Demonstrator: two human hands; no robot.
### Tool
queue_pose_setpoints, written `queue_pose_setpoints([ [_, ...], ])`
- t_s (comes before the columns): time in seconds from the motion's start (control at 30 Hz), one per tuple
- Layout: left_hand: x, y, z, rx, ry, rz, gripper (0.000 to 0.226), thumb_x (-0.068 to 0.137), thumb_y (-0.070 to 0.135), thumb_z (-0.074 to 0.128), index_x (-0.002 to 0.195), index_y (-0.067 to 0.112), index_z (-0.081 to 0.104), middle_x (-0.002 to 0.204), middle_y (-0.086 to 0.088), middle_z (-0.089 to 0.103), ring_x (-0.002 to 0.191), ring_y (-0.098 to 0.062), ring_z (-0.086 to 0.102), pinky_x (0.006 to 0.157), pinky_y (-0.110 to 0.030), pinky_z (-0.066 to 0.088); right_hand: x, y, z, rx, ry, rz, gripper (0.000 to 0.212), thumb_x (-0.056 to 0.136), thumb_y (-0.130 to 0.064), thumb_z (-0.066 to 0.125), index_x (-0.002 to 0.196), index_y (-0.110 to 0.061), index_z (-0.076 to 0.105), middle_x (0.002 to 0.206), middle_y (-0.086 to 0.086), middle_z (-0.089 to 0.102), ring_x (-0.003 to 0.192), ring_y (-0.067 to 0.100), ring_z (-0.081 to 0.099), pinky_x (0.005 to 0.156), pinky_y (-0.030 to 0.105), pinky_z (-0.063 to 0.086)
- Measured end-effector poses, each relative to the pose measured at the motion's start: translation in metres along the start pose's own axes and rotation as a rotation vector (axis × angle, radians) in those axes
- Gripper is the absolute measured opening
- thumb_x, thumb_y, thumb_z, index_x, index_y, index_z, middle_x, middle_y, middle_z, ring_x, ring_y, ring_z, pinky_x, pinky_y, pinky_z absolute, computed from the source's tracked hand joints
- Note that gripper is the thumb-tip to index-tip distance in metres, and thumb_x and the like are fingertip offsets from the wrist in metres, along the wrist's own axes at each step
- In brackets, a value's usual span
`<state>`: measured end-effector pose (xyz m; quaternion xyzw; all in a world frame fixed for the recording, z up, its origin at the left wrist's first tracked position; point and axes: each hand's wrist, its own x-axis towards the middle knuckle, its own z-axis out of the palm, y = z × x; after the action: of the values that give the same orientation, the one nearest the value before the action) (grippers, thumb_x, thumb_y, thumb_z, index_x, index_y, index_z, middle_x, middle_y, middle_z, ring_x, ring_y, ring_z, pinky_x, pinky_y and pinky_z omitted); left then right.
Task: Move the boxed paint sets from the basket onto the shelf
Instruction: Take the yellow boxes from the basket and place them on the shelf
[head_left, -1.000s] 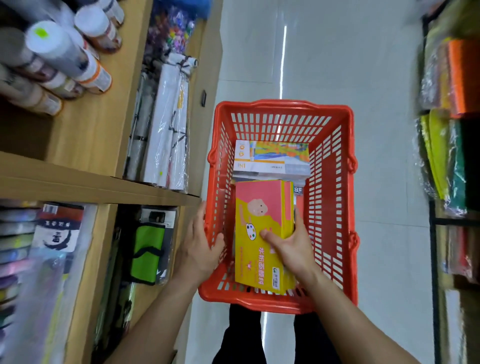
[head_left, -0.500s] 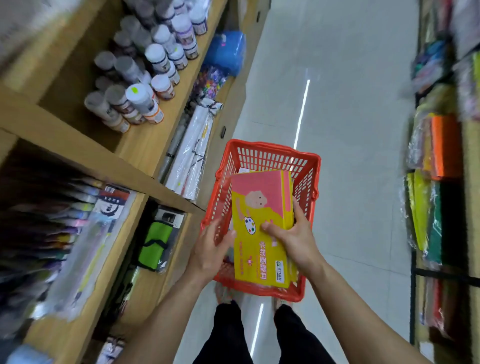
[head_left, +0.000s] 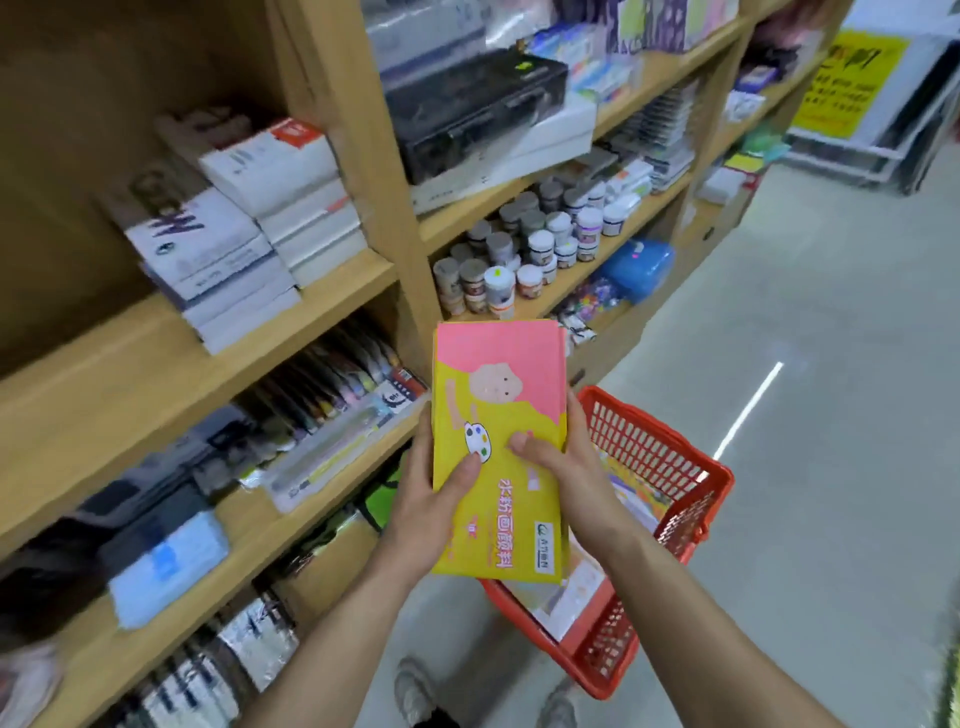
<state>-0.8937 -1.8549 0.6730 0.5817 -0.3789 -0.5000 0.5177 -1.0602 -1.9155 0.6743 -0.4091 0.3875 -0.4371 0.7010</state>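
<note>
We hold a yellow and pink boxed paint set (head_left: 498, 447) above the red basket (head_left: 670, 499), left hand (head_left: 431, 499) and right hand (head_left: 566, 467) each in a firm grip on its long edges, and we should keep it level while carrying it to the wooden shelf (head_left: 171, 358) on our left

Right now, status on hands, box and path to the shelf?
Left hand and right hand both gripping the pink-and-yellow boxed paint set. Box lifted clear of the red plastic basket. Wooden shelf alongside, crowded with stock.
</note>
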Motion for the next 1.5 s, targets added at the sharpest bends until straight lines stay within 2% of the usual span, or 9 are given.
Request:
queue_pose_setpoints([
  [0.07, -0.009, 0.021, -0.023, 0.001, 0.062, 0.063, 0.067, 0.073, 0.061, 0.081, 0.13, 0.072, 0.048, 0.132, 0.013, 0.07, 0.114, -0.019, 0.072, 0.083, -0.036, 0.062, 0.004, -0.007, 0.03, 0.022, -0.07, 0.005, 0.078, 0.078, -0.018, 0.079, 0.146, -0.032, 0.044, 0.128, 0.006, 0.073, 0.112, 0.031, 0.074, 0.079, 0.037, 0.062],
  [0.27, -0.045, 0.071, -0.114, 0.005, 0.334, 0.127, 0.074, 0.067, 0.046, 0.066, 0.134, 0.07, 0.047, 0.149, 0.001, 0.056, 0.134, -0.03, 0.057, 0.11, -0.056, 0.044, 0.014, -0.021, 0.14, -0.08, -0.18, -0.019, 0.102, 0.054, -0.04, 0.078, 0.149, -0.032, 0.04, 0.149, 0.014, 0.051, 0.133, 0.036, 0.057, 0.106, 0.06, 0.049],
  [0.5, -0.082, 0.101, -0.226, 0.0, 0.513, 0.193, 0.062, 0.087, 0.031, 0.067, 0.148, 0.03, 0.052, 0.129, 0.007, 0.074, 0.107, -0.014, 0.075, 0.077, -0.024, 0.06, 0.025, -0.03, 0.273, -0.109, -0.449, -0.035, 0.053, 0.073, -0.032, 0.082, 0.124, -0.035, 0.068, 0.123, 0.009, 0.075, 0.106, 0.031, 0.075, 0.094, 0.052, 0.059],
  [0.77, -0.06, 0.123, -0.306, 0.303, 0.654, 0.118, 0.05, 0.091, 0.064, 0.055, 0.139, 0.054, 0.049, 0.104, 0.033, 0.075, 0.093, 0.003, 0.073, 0.079, -0.028, 0.052, 0.085, -0.021, 0.372, -0.263, -0.582, 0.057, 0.037, 0.097, -0.016, 0.068, 0.133, -0.011, 0.065, 0.119, 0.013, 0.078, 0.107, 0.035, 0.075, 0.093, 0.048, 0.06],
  [0.9, -0.039, 0.126, -0.34, 0.409, 0.672, 0.032, 0.076, 0.072, 0.085, 0.038, 0.144, 0.059, 0.04, 0.123, 0.012, 0.075, 0.114, -0.026, 0.069, 0.102, -0.045, 0.049, 0.114, -0.009, 0.399, -0.245, -0.561, 0.148, 0.031, 0.101, -0.022, 0.064, 0.129, -0.01, 0.066, 0.102, 0.007, 0.082, 0.086, 0.023, 0.08, 0.07, 0.034, 0.064],
  [1.1, -0.032, 0.108, -0.373, 0.318, 0.556, 0.034, 0.081, 0.078, 0.085, 0.037, 0.15, 0.05, 0.044, 0.15, 0.02, 0.055, 0.144, -0.01, 0.046, 0.12, -0.036, 0.031, 0.136, -0.001, 0.414, -0.321, -0.478, 0.185, 0.016, 0.1, -0.017, 0.062, 0.111, -0.009, 0.071, 0.097, 0.013, 0.079, 0.081, 0.028, 0.076, 0.081, 0.042, 0.06],
  [1.2, -0.053, 0.093, -0.376, 0.254, 0.5, 0.125, 0.066, 0.077, 0.089, 0.049, 0.139, 0.064, 0.045, 0.141, 0.044, 0.05, 0.139, 0.014, 0.041, 0.117, -0.018, 0.03, 0.12, 0.002, 0.395, -0.342, -0.421, 0.112, 0.032, 0.099, -0.019, 0.061, 0.128, -0.008, 0.068, 0.103, 0.005, 0.08, 0.09, 0.02, 0.077, 0.082, 0.037, 0.059],
  [1.33, -0.068, 0.072, -0.369, 0.296, 0.427, 0.132, 0.093, 0.073, 0.081, 0.067, 0.154, 0.049, 0.036, 0.143, 0.037, 0.054, 0.142, -0.002, 0.047, 0.117, -0.042, 0.04, 0.068, 0.022, 0.348, -0.473, -0.422, -0.165, 0.067, 0.089, -0.047, 0.065, 0.151, -0.025, 0.052, 0.143, -0.013, 0.062, 0.128, 0.001, 0.06, 0.107, 0.029, 0.05],
  [1.5, -0.053, 0.083, -0.352, 0.501, 0.476, 0.103, 0.093, 0.077, 0.084, 0.051, 0.158, 0.054, 0.018, 0.141, 0.029, 0.059, 0.13, -0.01, 0.058, 0.102, -0.033, 0.049, 0.063, 0.022, 0.349, -0.616, -0.534, -0.31, 0.04, 0.103, -0.044, 0.052, 0.142, -0.051, 0.051, 0.139, -0.019, 0.062, 0.132, 0.005, 0.057, 0.109, 0.035, 0.048],
])
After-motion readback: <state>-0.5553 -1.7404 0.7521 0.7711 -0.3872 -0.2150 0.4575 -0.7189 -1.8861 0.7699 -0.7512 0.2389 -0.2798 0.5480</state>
